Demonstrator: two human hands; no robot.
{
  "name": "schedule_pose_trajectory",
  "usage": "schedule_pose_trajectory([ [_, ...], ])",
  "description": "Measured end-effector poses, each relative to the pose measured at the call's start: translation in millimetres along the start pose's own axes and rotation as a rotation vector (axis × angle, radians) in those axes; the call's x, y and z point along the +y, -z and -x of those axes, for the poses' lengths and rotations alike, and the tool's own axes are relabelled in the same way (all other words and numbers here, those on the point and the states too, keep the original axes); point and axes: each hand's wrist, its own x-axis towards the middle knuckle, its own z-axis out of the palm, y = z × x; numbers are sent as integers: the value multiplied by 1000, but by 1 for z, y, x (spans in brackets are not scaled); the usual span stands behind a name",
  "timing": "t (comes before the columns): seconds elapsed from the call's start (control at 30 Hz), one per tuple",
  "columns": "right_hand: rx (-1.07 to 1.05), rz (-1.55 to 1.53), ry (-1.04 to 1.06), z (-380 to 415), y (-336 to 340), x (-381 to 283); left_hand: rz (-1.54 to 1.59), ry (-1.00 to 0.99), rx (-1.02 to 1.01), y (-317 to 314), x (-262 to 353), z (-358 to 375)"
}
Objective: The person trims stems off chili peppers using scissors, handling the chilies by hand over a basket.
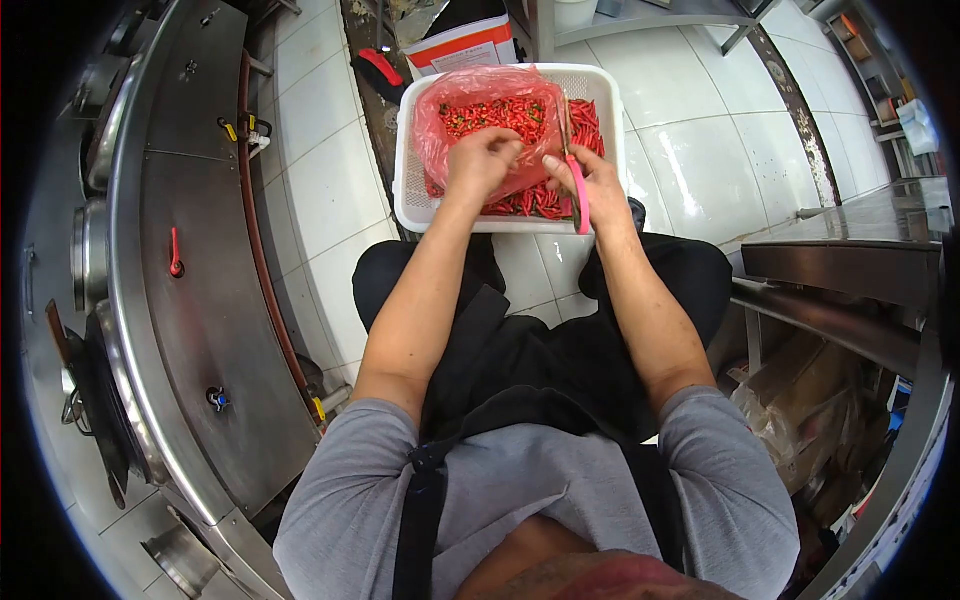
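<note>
A white plastic basket (pixel 405 205) sits between my knees with whole red chillies (pixel 586 122) in it. Inside the basket stands an opened, translucent red plastic bag (pixel 430 125), with small red chilli pieces (pixel 495 116) showing in its mouth. My left hand (pixel 484 162) is over the near side of the bag, its fingers curled together; whatever is between them is too small to make out. On the right side of the basket my right hand (pixel 597 192) grips scissors (pixel 579 196) by their pink handles, the blades pointing away from me.
To the left runs a long steel counter (pixel 185 300) with valve knobs. A steel table (pixel 850 240) stands at right. Beyond the basket are an orange-and-white box (pixel 460 47) and a red-and-black object (pixel 380 68). White tiles (pixel 690 170) cover the floor.
</note>
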Motion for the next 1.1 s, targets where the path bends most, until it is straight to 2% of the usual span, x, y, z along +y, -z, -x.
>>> schedule_pose_trajectory([
  [0.03, -40, -20, 26, -2, -5, 9, 2, -2, 8, 6, -2, -2],
  [0.07, -47, -16, 32, -3, -7, 12, 157, 39, 41, 11, -4, -3],
  [0.1, -109, 21, -63, 1, -10, 11, 311, 79, 73, 14, -4, -4],
  [0.13, -168, 59, -158, 5, -13, 10, 316, 76, 80, 15, -5, -5],
  [0.23, -206, 125, -184, 9, -20, 15, 399, 64, 98, 10, -2, -1],
  [0.3, -251, 178, -203, 9, -22, 18, 431, 98, 16, 10, 1, 1],
  [0.4, -226, 123, -169, 8, -24, 21, 270, 89, 5, 7, -1, 2],
  [0.53, -217, 49, -163, 6, -22, 17, 281, 123, -120, 3, -8, 3],
  [0.6, -201, 66, -236, 4, -21, 16, 274, 136, -123, -1, -12, 4],
  [0.7, -182, 117, -223, 0, -24, 18, 325, 134, -112, -2, -14, 3],
  [0.9, -209, 147, -317, -3, -23, 12, 201, 196, -116, -3, -17, 0],
  [1.03, -197, 145, -317, -2, -21, 18, 204, 213, -46, 1, -9, 1],
  [1.1, -192, 153, -241, -2, -21, 18, 199, 214, -30, 2, -10, -1],
])
